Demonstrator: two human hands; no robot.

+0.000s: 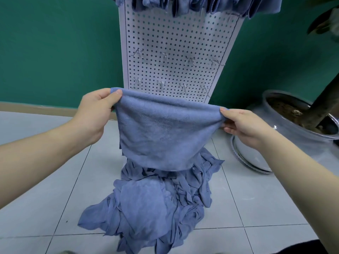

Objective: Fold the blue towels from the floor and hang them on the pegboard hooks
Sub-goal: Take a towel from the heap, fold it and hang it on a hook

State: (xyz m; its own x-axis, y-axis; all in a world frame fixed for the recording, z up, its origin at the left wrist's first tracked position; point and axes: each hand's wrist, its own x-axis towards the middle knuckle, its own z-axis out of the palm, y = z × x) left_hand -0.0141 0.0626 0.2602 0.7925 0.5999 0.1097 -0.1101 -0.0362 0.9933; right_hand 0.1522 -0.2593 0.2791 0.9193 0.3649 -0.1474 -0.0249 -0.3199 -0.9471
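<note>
Blue towel (161,132) stretched between my two hands at the centre of the frame.

My left hand (95,114) pinches its upper left corner, thumb on top; my right hand (244,125) pinches the upper right corner. The cloth hangs doubled, in front of the white pegboard (170,52), whose bare metal hooks (165,56) show above it. More blue towels (201,4) hang along the top edge. Below, a crumpled towel pile (156,204) lies on the grey tiled floor (36,198). A potted plant (300,116) stands at right.
</note>
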